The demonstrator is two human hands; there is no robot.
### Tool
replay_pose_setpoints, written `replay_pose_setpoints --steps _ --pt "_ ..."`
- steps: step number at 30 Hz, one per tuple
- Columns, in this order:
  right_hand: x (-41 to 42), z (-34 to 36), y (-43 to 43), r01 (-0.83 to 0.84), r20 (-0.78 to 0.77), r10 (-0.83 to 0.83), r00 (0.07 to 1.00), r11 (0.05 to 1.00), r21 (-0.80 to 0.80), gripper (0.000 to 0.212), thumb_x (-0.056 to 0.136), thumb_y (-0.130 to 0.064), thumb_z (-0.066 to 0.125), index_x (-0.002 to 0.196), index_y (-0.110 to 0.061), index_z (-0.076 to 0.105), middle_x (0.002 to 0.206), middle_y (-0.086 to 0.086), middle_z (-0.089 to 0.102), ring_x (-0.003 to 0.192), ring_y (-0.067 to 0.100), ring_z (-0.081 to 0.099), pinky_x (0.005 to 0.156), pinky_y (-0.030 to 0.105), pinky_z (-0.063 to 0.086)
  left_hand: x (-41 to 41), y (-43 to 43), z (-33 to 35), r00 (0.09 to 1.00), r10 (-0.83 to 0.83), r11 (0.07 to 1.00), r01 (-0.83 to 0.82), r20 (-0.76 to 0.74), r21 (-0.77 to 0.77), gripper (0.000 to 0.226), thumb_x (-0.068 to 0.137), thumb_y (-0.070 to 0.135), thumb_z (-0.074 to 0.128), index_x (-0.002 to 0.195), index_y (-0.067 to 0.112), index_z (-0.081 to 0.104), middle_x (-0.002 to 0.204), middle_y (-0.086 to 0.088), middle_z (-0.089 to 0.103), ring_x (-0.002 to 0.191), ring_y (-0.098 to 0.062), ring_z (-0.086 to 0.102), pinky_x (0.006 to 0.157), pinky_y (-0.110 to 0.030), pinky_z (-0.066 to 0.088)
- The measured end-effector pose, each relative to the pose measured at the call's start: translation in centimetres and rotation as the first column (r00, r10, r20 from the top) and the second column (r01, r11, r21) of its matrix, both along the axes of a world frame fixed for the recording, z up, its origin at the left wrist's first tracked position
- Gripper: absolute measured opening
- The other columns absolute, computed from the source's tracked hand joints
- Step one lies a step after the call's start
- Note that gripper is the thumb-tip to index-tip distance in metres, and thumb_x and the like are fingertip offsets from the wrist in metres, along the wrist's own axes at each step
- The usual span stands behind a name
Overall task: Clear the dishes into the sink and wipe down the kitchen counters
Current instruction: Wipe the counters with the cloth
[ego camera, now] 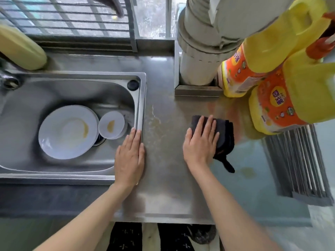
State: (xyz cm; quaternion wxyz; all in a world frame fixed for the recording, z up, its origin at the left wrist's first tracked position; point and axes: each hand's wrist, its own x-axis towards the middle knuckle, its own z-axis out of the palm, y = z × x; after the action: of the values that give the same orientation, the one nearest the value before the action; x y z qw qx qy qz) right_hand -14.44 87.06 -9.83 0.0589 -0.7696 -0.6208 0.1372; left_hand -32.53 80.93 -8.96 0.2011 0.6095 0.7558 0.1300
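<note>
A white plate with a yellow sauce smear lies in the steel sink. A small white bowl, also smeared, leans beside it on the right. On the steel counter, my right hand presses flat on a dark folded cloth. My left hand rests flat with straight fingers on the sink's right rim. A wet yellowish smear streaks the counter between my hands.
Two yellow detergent jugs with orange labels stand at the back right beside a grey pipe. A rolled grey drying rack lies at the right. A yellow stain marks the counter near it. A window grille runs behind the sink.
</note>
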Motion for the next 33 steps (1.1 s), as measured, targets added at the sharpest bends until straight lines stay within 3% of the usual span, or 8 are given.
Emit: replay_pose_setpoints --steps 2,7,11,16,18,21,26,33 --pt "-2.3 -0.1 -0.7 0.026 -0.032 -0.025 0.999 0.999 0.031 0.058 0.097 -0.036 0.028 0.147 -0.007 0.023 0.155 0.013 0.018 0.144 0.027 0.017 0.115 0.044 0.013 0.1 0.2 -0.3 0.999 0.021 1.000 -0.022 0.035 0.023 0.056 0.092 0.041 0.017 0.145 0.023 0.027 0.154 0.007 0.023 0.126 -0.020 0.045 0.087 -0.036 0.043" --pt "-0.7 -0.6 -1.8 -0.494 0.072 0.491 0.868 0.869 0.030 0.055 0.091 -0.038 0.032 0.141 -0.017 0.039 0.149 0.003 0.038 0.137 0.022 0.034 0.106 0.050 0.032 0.1 0.1 -0.6 0.997 0.033 0.999 -0.036 0.068 0.039 0.057 0.091 0.045 0.014 0.146 0.030 0.021 0.154 0.014 0.016 0.128 -0.016 0.042 0.081 -0.035 0.048" --pt "2.1 -0.6 2.5 -0.334 0.118 0.328 0.937 0.942 0.030 0.052 0.094 -0.043 0.033 0.144 -0.030 0.032 0.156 0.008 0.021 0.142 0.030 0.016 0.111 0.053 0.017 0.2 0.0 -0.6 0.997 0.045 0.997 -0.048 0.055 0.057 0.055 0.092 0.043 0.017 0.145 0.033 0.023 0.154 0.017 0.017 0.125 -0.013 0.046 0.073 -0.031 0.047" --pt "-0.9 0.2 5.1 -0.039 0.032 0.041 0.999 0.998 -0.051 0.052 0.100 -0.039 0.025 0.149 -0.027 0.014 0.159 0.004 0.003 0.145 0.031 -0.002 0.115 0.049 0.000 0.3 0.1 -0.4 0.998 0.057 0.996 -0.059 0.038 0.060 0.053 0.093 0.041 0.019 0.144 0.032 0.025 0.153 0.017 0.019 0.119 -0.014 0.051 0.067 -0.031 0.047" --pt "-3.3 0.1 4.1 -0.137 0.022 0.138 0.990 0.989 -0.056 0.052 0.099 -0.040 0.024 0.149 -0.027 0.016 0.158 0.002 0.010 0.145 0.032 0.005 0.114 0.049 0.007 0.3 0.0 -0.3 0.998 0.057 0.996 -0.060 0.036 0.061 0.052 0.093 0.041 0.019 0.144 0.033 0.025 0.152 0.020 0.017 0.121 -0.011 0.049 0.067 -0.029 0.045" --pt "-5.3 -0.1 2.2 -0.438 0.038 0.437 0.899 0.898 0.042 0.052 0.091 -0.039 0.033 0.139 -0.023 0.043 0.147 0.004 0.041 0.135 0.033 0.036 0.106 0.051 0.032 0.3 0.1 -0.2 0.997 0.059 0.996 -0.062 0.045 0.065 0.052 0.094 0.041 0.020 0.144 0.033 0.027 0.152 0.019 0.017 0.122 -0.011 0.048 0.068 -0.029 0.046" --pt "-5.7 -0.5 3.9 -0.675 0.043 0.674 0.738 0.732 0.091 0.048 0.093 -0.037 0.032 0.137 -0.023 0.047 0.144 0.002 0.045 0.134 0.027 0.040 0.106 0.045 0.035 0.4 0.0 0.1 0.991 0.125 0.991 -0.127 0.047 0.046 0.052 0.093 0.039 0.023 0.141 0.027 0.036 0.152 0.010 0.028 0.111 -0.022 0.058 0.067 -0.032 0.048" --pt "-9.5 -0.2 11.0 -0.557 0.003 0.558 0.830 0.829 -0.051 0.067 0.088 -0.039 -0.002 0.150 -0.016 0.007 0.158 0.004 0.005 0.146 0.022 0.002 0.116 0.036 0.000 0.4 0.0 0.3 0.973 0.228 0.973 -0.229 0.019 0.025 0.052 0.090 0.039 0.024 0.133 0.023 0.048 0.142 0.005 0.046 0.102 -0.024 0.063 0.063 -0.035 0.051"
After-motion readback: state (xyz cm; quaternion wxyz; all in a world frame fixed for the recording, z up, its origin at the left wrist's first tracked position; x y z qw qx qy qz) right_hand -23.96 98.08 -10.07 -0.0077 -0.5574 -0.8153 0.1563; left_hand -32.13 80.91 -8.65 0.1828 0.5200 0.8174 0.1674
